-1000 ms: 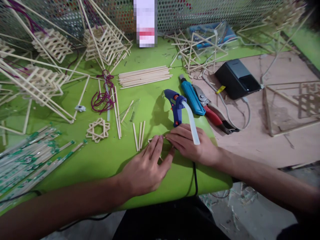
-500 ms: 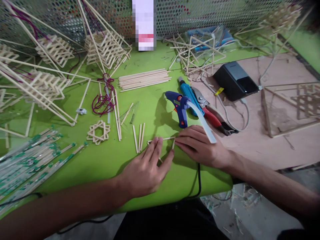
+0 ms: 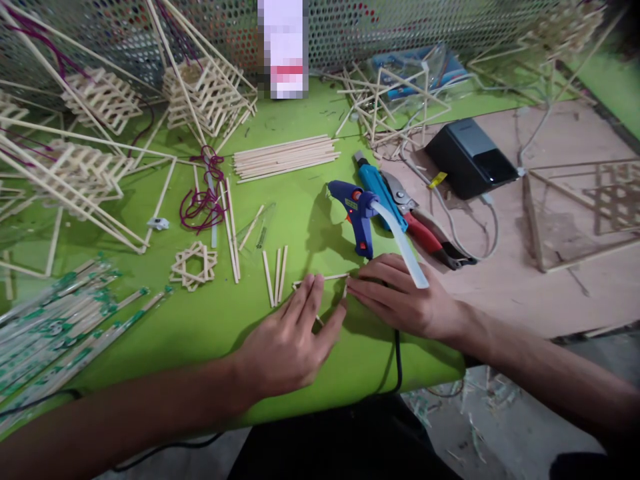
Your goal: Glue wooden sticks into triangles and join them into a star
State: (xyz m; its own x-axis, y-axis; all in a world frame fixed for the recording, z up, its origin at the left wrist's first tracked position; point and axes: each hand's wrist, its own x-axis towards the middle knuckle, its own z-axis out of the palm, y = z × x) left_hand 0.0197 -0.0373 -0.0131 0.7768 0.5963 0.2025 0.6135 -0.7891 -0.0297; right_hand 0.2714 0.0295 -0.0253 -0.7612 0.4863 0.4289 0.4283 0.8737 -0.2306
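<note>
My left hand (image 3: 287, 337) lies over a small frame of thin wooden sticks (image 3: 334, 276) on the green table, its index and middle fingers stretched across the left part and its thumb against the right side. At the frame's right corner, the fingertips of my right hand (image 3: 400, 293) pinch close together on a stick end; the exact grip is partly hidden. Just behind the hands, a blue glue gun (image 3: 361, 217) stands with a long translucent glue stick (image 3: 404, 253) sticking out over my right hand. Several short loose sticks (image 3: 277, 280) lie left of the frame.
A star-shaped stick ring (image 3: 181, 275), purple string (image 3: 200, 217) and wrapped chopsticks (image 3: 75, 320) lie to the left. Behind are a stick pile (image 3: 285, 160) and stick lanterns (image 3: 203, 97). Red-handled pruning shears (image 3: 425, 237), a blue cutter (image 3: 377, 190) and a black box (image 3: 467, 160) sit right.
The view has shifted very slightly. Both hands stay on the small stick frame in nearly the same pose.
</note>
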